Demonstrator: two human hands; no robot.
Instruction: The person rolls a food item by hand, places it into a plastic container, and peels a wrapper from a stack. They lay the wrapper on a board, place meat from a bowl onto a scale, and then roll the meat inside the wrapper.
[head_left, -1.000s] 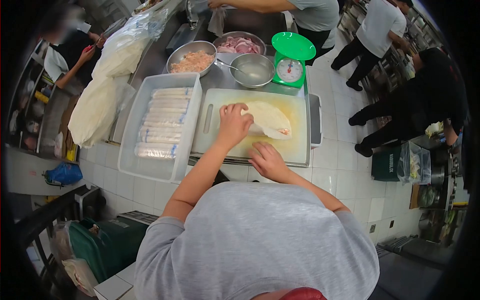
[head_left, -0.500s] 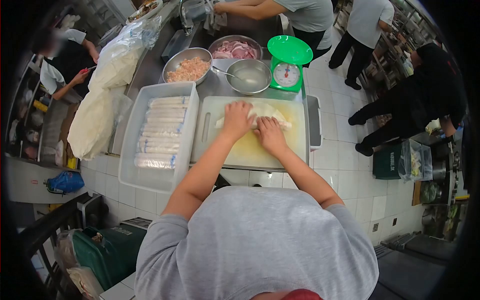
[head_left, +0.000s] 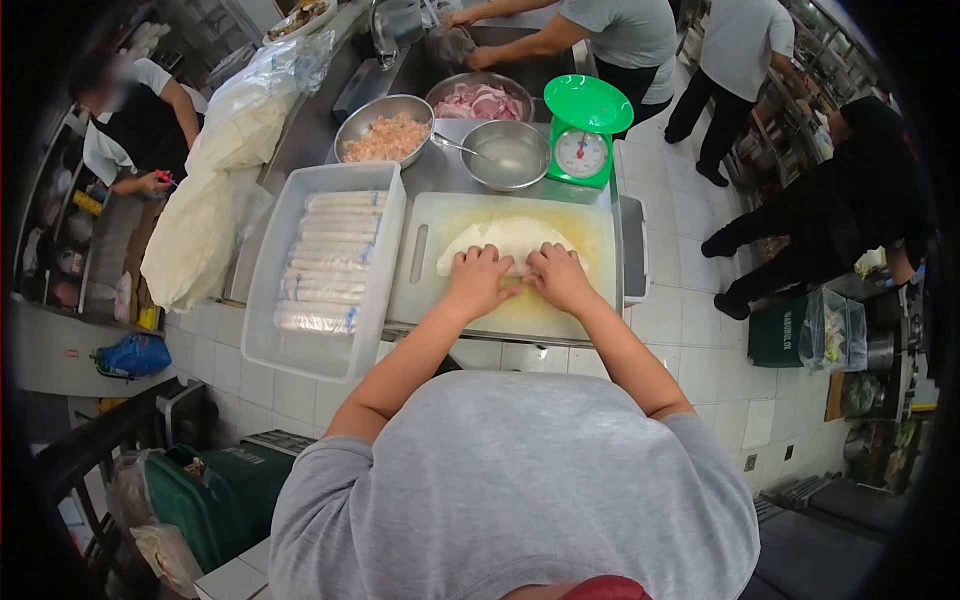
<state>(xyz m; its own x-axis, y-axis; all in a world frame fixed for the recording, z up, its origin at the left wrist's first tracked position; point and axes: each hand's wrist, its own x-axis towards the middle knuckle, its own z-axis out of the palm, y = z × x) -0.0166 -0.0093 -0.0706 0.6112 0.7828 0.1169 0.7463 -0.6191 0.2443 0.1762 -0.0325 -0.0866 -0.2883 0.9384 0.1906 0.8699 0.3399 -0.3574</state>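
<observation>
A pale, thin wrapper sheet (head_left: 515, 232) lies folded over on the white cutting board (head_left: 432, 205), which is wet and yellowish in its middle. My left hand (head_left: 481, 282) curls its fingers over the near left part of the wrapper, with the thumb on the near side. Close beside it, my right hand (head_left: 560, 278) grips the near right part in the same way. A bit of pinkish filling seems to show between the hands; most of it is hidden. Left of the board, a white plastic bin (head_left: 376, 320) holds several wrapped rolls (head_left: 330, 252).
Behind the board stand a bowl of minced filling (head_left: 385, 138), a bowl of cloudy liquid with a spoon (head_left: 506, 157), a bowl of raw meat (head_left: 480, 102) and a green scale (head_left: 582, 152). A large bag of wrapper sheets (head_left: 200, 220) lies left. Other people work around the kitchen.
Both hands have drawn back to the wrapper's near edge; the left came off its top. More of the wrapper's far part shows. A person at the sink has shifted their arms.
</observation>
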